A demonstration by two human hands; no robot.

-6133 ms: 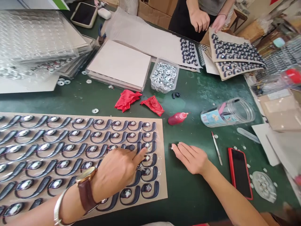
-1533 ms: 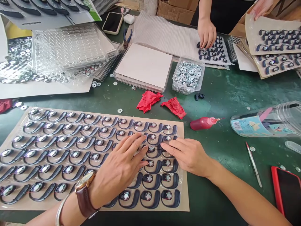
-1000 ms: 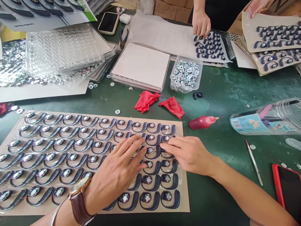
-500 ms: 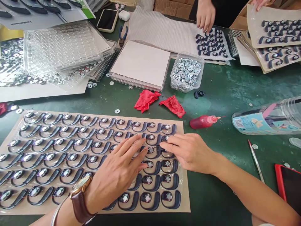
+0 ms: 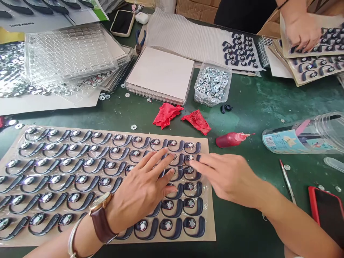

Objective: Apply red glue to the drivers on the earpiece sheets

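Note:
Rows of dark ear-hook earphone shells (image 5: 168, 224), each with a round silver part and thin wires, lie on a brown sheet (image 5: 211, 224) with clear film. My left hand (image 5: 145, 186) rests over the sheet's right half, palm down with fingers spread. It covers several shells, and a watch is on its wrist. At the sheet's right edge is my right hand (image 5: 228, 179), index finger reaching toward a shell (image 5: 189, 158) in the last column. Motion blurs its fingers and the thumb is hidden, so I cannot see whether it pinches anything.
Behind the sheet lie red cloths (image 5: 197, 121), a red-liquid bottle (image 5: 231, 139), a tub of metal discs (image 5: 213, 86) and stacked trays (image 5: 161, 73). Rightward are a clear jar (image 5: 303, 136), tweezers (image 5: 287, 181) and a phone (image 5: 326, 209). Another person's hand (image 5: 303, 32) touches shells at far right.
My right hand has shifted slightly right, off the last-column shell. My left hand has slid slightly right. The other person's hand has left the white foam sheet for the sheets at far right.

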